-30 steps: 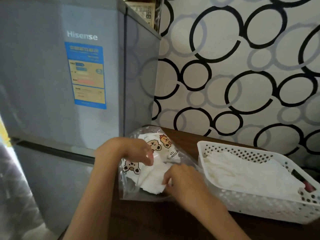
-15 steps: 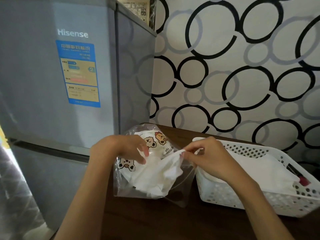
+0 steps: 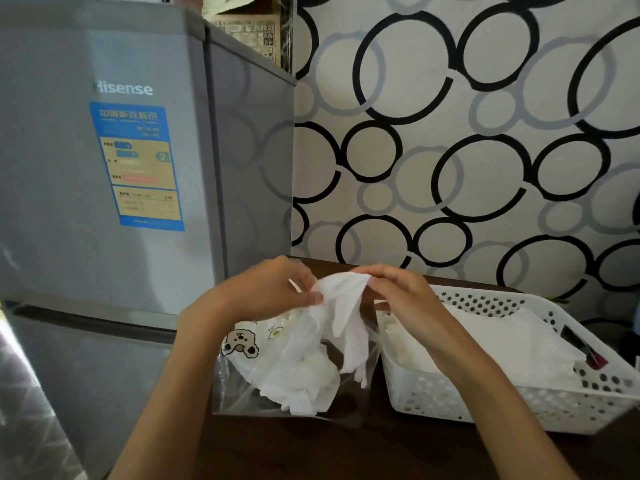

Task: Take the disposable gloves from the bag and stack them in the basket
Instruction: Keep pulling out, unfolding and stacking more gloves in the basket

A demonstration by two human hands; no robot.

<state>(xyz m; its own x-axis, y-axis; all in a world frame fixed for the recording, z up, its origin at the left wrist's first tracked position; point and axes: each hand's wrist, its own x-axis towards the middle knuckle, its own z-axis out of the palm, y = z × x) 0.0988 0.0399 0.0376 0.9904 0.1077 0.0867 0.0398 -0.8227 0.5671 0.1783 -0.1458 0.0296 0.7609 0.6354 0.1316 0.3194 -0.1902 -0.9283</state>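
i hold one thin white disposable glove (image 3: pixel 341 306) up above the clear plastic bag with cartoon bear prints (image 3: pixel 242 375), my left hand (image 3: pixel 273 292) pinching its left top edge and my right hand (image 3: pixel 398 292) pinching the right top edge, so it hangs between them with its lower end trailing down toward the bag's mouth. more crumpled white gloves (image 3: pixel 301 382) sit in the bag on the dark brown wooden table (image 3: pixel 346 452). the white perforated plastic basket (image 3: pixel 450 403) stands just beside the bag on my right, with a flat stack of gloves (image 3: pixel 485 341) in it. to do this well, i think i should pull the glove taut and smooth, lift it clear of the bag, then lay it flat and square on the stack so the pile doesn't slump.
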